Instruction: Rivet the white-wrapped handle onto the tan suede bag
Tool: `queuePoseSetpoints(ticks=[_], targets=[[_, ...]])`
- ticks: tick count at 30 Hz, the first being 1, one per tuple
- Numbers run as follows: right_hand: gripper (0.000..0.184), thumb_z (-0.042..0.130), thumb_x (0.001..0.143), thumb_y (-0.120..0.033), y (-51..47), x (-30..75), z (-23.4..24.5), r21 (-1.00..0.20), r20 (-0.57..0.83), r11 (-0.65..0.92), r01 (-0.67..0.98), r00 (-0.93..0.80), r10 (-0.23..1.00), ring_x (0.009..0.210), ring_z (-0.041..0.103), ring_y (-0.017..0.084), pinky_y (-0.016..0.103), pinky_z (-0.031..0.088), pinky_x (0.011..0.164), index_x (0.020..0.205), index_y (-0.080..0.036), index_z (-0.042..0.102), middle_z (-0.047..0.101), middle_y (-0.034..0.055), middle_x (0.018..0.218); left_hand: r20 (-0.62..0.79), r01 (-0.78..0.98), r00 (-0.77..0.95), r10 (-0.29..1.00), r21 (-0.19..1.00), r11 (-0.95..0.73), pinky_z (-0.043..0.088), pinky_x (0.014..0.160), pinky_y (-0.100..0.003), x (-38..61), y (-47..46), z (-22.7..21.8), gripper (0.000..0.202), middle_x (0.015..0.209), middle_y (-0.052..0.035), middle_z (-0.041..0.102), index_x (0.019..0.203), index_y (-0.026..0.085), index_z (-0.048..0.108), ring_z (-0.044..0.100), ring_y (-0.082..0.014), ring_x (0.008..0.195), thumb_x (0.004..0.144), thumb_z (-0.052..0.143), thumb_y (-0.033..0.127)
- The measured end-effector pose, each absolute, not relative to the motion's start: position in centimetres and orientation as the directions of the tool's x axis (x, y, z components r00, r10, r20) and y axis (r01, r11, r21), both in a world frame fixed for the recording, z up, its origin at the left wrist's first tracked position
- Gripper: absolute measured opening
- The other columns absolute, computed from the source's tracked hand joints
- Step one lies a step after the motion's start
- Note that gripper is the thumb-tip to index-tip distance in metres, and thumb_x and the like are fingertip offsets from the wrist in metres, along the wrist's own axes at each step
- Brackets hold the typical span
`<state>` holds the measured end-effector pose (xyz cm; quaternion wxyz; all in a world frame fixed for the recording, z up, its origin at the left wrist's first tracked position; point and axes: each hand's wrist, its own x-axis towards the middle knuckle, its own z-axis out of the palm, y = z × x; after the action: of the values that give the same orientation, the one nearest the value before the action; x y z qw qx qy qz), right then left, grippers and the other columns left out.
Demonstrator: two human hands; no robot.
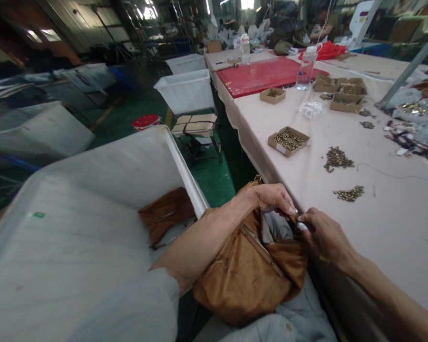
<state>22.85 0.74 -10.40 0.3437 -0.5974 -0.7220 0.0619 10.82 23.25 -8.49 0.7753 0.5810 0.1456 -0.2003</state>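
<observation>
- The top edge of the bag (246, 285) seems to be worked on by the fingertips.
- For this, a steady pinch by both hands is likely needed.
- The edge looks pinched by the left hand (274, 197) and the right hand (324, 232), fingers nearly closed, tips close together; whether anything small is held too cannot be told.
- The bag is held up by the lap (299, 318), below the hands, between the bin (92, 199) and the table (388, 232).

Boxes (296, 149), bottles (306, 72) on pale table (388, 232)
</observation>
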Motion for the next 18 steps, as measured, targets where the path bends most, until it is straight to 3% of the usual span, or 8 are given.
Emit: queuePoseSetpoints(ticks=[9,13,18], targets=[[0.017,0.051,0.098,-0.017,1.0,22.3,-9.9,-0.577,0.407,0.249,0.778,0.009,0.913,0.077,0.054,0.021,0.033,0.042,0.068,0.114,-0.020,0.056,0.057,0.0056,0.091,-0.461,0.471,0.881,-0.104,0.833,0.290,0.060,0.062,-0.025,10.9,23.0,-8.4,0.038,0.072,-0.0102,0.077,0.072,0.011,0.080,0.071,-0.0168,0.063,0.042,0.099,0.024],[0.010,0.053,0.101,-0.025,1.1,22.2,-8.9,-0.748,0.294,0.163,0.643,0.101,0.950,0.074,0.055,0.018,0.031,0.043,0.067,0.104,-0.020,0.061,0.059,0.0038,0.086,-0.463,0.467,0.882,-0.086,0.836,0.288,0.058,0.057,-0.024,10.9,22.8,-8.1,0.036,0.069,-0.0108,0.076,0.070,0.010,0.080,0.070,-0.0165,0.059,0.042,0.099,0.023],[0.020,0.063,0.098,-0.036,1.5,22.8,-8.5,-0.919,0.114,0.030,0.393,0.193,0.975,0.078,0.058,0.018,0.029,0.046,0.066,0.087,-0.020,0.065,0.062,0.0032,0.086,-0.447,0.443,0.893,-0.057,0.850,0.284,0.055,0.055,-0.021,10.8,22.3,-7.4,0.036,0.064,-0.0095,0.075,0.069,0.009,0.079,0.068,-0.0143,0.056,0.041,0.099,0.020]])
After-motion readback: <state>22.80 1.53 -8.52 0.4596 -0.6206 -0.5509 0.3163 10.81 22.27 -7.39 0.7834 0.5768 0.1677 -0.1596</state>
